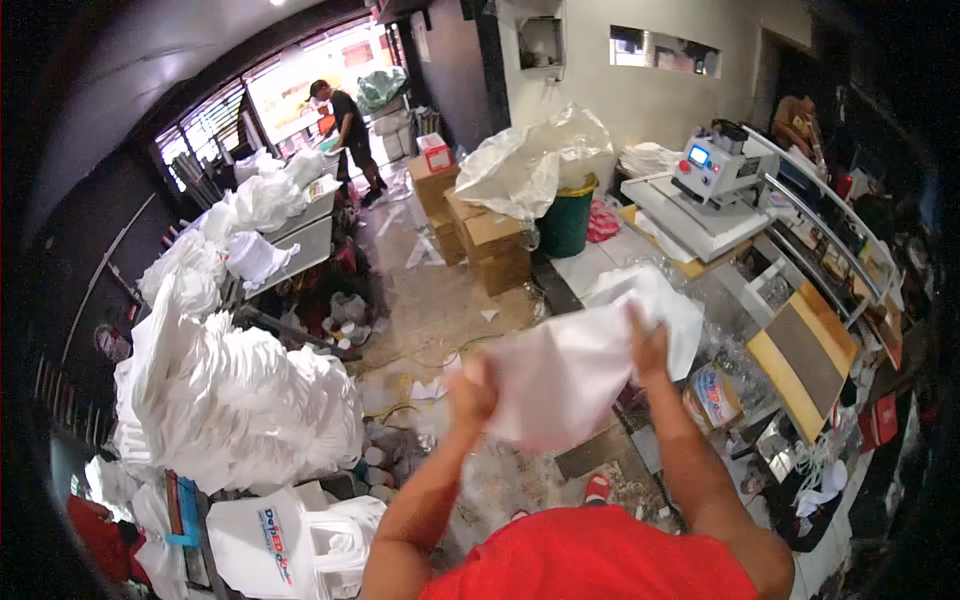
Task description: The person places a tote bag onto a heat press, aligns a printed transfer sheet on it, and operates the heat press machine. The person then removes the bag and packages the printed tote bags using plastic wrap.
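A white piece of fabric [560,375], blurred by motion, is stretched between my two hands in front of my body. My left hand [470,390] grips its left end, with the fingers smeared. At the right edge, my right hand [648,345] is closed on the same fabric. Just behind my right hand lies more white material [680,310]. Down at the left, white bags with handles [340,540] lie in a pile, the top one [240,550] bearing blue and red print. A large heap of white fabric pieces [240,400] rises beyond them.
A heat press [705,180] with a lit display stands at the right. Cardboard boxes [495,250] and a green bin [568,220] with plastic sheeting [545,160] stand ahead. Loose scraps and a cable [400,405] lie on the floor. Another person [348,130] stands near the bright doorway.
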Demonstrator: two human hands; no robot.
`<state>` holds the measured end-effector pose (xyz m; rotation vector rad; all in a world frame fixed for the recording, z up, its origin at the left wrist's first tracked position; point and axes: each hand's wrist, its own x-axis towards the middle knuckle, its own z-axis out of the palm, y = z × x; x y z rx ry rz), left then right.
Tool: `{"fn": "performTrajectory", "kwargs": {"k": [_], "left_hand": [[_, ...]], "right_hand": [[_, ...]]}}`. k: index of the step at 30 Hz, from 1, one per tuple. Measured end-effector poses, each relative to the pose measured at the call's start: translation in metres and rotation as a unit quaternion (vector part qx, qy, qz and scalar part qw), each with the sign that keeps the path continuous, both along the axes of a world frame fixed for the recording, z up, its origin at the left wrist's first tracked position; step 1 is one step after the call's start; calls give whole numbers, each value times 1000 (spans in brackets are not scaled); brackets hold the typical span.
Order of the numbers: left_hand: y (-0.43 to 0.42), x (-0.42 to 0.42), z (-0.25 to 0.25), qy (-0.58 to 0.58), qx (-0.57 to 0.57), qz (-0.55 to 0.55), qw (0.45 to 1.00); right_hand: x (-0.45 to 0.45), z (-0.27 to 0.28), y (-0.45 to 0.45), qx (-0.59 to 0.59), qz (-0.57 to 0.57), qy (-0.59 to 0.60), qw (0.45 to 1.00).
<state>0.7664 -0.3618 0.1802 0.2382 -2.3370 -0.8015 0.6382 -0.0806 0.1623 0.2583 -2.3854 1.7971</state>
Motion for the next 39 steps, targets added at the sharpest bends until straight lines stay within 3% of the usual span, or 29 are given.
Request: {"fn": "performTrajectory", "kwargs": {"k": [1,2,3,6,8,9,11,13,15,16,18,19,21,22,24,25,27,28,29,30,31,32,33,34,35,38,39], "left_hand": [[12,5,-12,-19,-54,-50,997],[6,4,-22,-27,-55,-67,996],[-11,-4,-32,-32,-41,-55,997],[-104,-43,-55,-33,40,80,995],[-146,-67,-64,17,43,127,991],[-153,-71,-67,30,50,116,992],[-119,-59,-27,10,167,45,985],[-114,-51,2,47,178,42,982],[-119,-36,45,38,80,-49,995],[-115,-34,68,63,127,-88,986],[-92,-41,109,157,0,-117,981],[-68,-47,126,136,12,-188,973],[-27,-79,116,-12,-51,-255,966],[0,-84,123,-100,-40,-299,948],[28,-137,66,-119,-2,-407,906],[48,-133,78,-299,69,-466,829],[74,-142,44,-334,77,-483,806],[88,-137,30,-328,149,-478,801],[104,-132,19,-318,219,-472,792],[121,-121,19,-275,226,-454,817],[128,-126,-7,-281,220,-470,807],[133,-144,-44,-291,310,-476,769],[142,-153,-68,-303,399,-475,724],[154,-153,-74,-304,396,-487,717],[166,-152,-79,-310,391,-464,732],[204,-150,-102,-321,410,-431,737],[218,-153,-107,-315,436,-415,734]], "right_hand": [[-17,33,-5,-113,-180,-91,973],[-22,30,-9,-144,-201,-99,964],[-10,28,-20,-131,-172,-65,974],[69,27,-62,40,92,43,994],[94,22,-64,72,214,11,974],[90,20,-51,68,211,-49,974],[73,33,-19,45,147,-163,975],[53,72,5,-52,29,-193,979],[33,119,21,-166,-72,-152,972],[7,108,34,-346,-8,-79,935],[-3,133,43,-406,86,-91,905],[-21,128,47,-405,84,-99,905],[-58,111,52,-401,165,-173,884],[-62,108,54,-355,169,-182,901],[-70,99,69,-315,121,-201,920],[-71,93,82,-272,76,-225,932],[-72,64,117,-299,82,-225,924],[-74,40,146,-155,-46,-209,964],[-75,30,172,-5,-174,-188,967],[-41,49,181,181,-224,-132,949],[-29,6,209,147,-315,-27,937],[-15,-36,241,117,-399,87,906],[16,-53,249,5,-403,37,915],[50,-74,243,-265,-270,-97,921],[85,-94,237,-487,-203,-259,809],[141,-138,249,-589,-46,-368,718],[137,-153,250,-609,-64,-303,730]]}}
